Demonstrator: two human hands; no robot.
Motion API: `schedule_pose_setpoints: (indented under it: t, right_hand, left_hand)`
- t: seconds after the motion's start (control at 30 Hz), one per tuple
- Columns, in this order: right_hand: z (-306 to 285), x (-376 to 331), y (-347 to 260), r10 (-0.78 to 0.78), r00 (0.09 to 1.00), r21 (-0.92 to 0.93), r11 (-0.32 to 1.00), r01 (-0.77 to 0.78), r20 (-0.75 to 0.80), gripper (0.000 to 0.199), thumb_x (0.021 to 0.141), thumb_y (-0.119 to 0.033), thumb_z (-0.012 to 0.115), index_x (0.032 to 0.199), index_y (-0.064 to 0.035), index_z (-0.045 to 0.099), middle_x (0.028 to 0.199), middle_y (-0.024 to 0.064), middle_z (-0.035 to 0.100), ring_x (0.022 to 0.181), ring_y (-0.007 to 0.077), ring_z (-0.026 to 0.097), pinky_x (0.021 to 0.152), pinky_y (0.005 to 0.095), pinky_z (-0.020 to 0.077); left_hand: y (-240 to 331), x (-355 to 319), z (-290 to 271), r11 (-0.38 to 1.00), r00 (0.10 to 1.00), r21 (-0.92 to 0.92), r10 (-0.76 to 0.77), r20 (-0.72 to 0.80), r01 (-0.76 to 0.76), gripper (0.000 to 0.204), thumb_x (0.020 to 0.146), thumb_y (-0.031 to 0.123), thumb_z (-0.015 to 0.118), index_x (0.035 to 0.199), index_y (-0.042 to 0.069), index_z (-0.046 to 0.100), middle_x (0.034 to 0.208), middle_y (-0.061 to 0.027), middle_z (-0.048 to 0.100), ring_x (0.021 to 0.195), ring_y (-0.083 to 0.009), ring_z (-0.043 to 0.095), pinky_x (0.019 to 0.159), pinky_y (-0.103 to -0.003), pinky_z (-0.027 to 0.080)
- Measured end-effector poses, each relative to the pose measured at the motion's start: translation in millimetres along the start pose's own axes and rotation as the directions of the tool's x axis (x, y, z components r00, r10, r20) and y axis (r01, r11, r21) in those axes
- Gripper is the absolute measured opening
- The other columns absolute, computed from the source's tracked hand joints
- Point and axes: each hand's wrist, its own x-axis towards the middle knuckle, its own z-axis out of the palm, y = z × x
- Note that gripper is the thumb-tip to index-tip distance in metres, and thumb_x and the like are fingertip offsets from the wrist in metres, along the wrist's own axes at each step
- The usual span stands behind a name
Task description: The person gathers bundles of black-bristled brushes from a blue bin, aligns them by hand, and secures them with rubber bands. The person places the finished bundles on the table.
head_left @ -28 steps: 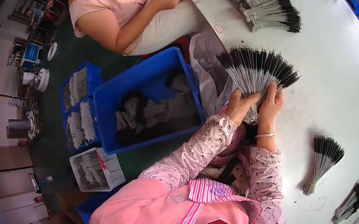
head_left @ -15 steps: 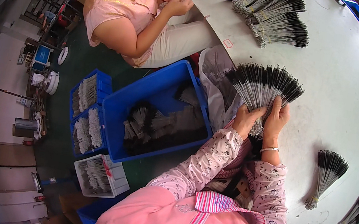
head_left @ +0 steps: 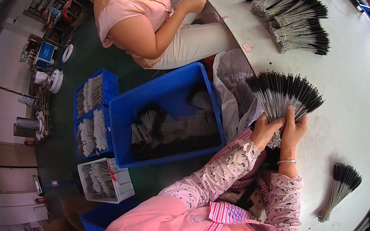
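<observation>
White table (head_left: 367,96) took up the right side and served as the work surface; finished bundles were parked clear of the hands. Big blue bin (head_left: 165,117) sat on the floor just left of the person, within reach, holding loose dark-tipped bunches. Clear plastic bag (head_left: 233,84) hung over the table edge between bin and hands. Co-worker in a pink top (head_left: 129,10) sat across, hands on a smaller bunch. Tied bundles (head_left: 296,22) lay stacked at the far end; two more (head_left: 340,188) lay to the right, well apart.

Fan of thin black-tipped rods (head_left: 282,94) was held upright over the table edge, base gripped, tips splayed, probably to level and count them. Left hand (head_left: 266,128) and right hand (head_left: 295,130) met at the stem, fingers curled tight and pressed together around it. Bracelet (head_left: 286,161) on the right wrist.
</observation>
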Motion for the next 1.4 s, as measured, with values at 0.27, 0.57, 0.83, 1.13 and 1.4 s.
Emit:
schedule_pose_setpoints:
  t: [0.27,0.57,0.83,1.13,1.4]
  right_hand:
    - [4,1,-3,-0.017,1.000,-0.044,0.999,0.016,-0.017,0.015,0.085,-0.012,0.066,0.091,-0.0003,0.059,0.082,0.0004,0.062,0.069,0.0057,0.052,0.061,0.0210,0.0443]
    - [3,0,-3,-0.008,1.000,-0.077,0.997,0.007,-0.008,0.016,0.087,-0.013,0.065,0.095,0.0002,0.059,0.084,0.0013,0.063,0.071,0.0060,0.052,0.064,0.0211,0.0445]
    - [2,-2,-1,-0.017,1.000,-0.097,0.995,0.017,-0.005,0.017,0.087,-0.013,0.064,0.096,0.0001,0.059,0.086,0.0016,0.063,0.074,0.0063,0.052,0.065,0.0213,0.0447]
    - [2,1,1,-0.006,1.000,-0.101,0.995,0.005,-0.002,0.017,0.088,-0.011,0.063,0.098,0.0012,0.059,0.089,0.0029,0.063,0.077,0.0072,0.053,0.069,0.0219,0.0451]
    - [3,3,4,-0.036,0.999,-0.038,0.999,0.035,-0.027,0.023,0.095,-0.021,0.053,0.098,0.0013,0.059,0.088,0.0007,0.061,0.079,0.0066,0.050,0.070,0.0216,0.0428]
  left_hand:
    - [7,2,-1,0.999,0.999,0.039,-0.006,0.046,0.004,0.022,0.083,0.007,0.062,0.102,-0.005,0.063,0.097,-0.0080,0.066,0.084,-0.0139,0.063,0.075,-0.025,0.049]
    - [9,-1,-1,0.999,0.999,-0.008,-0.035,0.019,0.036,0.023,0.083,0.007,0.062,0.103,-0.004,0.062,0.098,-0.0082,0.066,0.085,-0.0138,0.063,0.076,-0.026,0.049]
    - [2,1,-2,0.998,0.999,-0.052,-0.038,0.012,0.038,0.022,0.084,0.008,0.063,0.103,-0.003,0.062,0.098,-0.0064,0.065,0.084,-0.0119,0.062,0.073,-0.024,0.049]
    - [2,3,1,0.998,1.000,-0.061,-0.018,0.010,0.018,0.025,0.083,0.008,0.063,0.106,-0.003,0.060,0.101,-0.0071,0.064,0.087,-0.0131,0.062,0.076,-0.025,0.049]
    - [-3,7,-4,0.997,0.999,-0.065,-0.031,0.032,0.033,0.026,0.084,0.007,0.062,0.108,-0.003,0.058,0.101,-0.0066,0.064,0.089,-0.0131,0.061,0.079,-0.026,0.048]
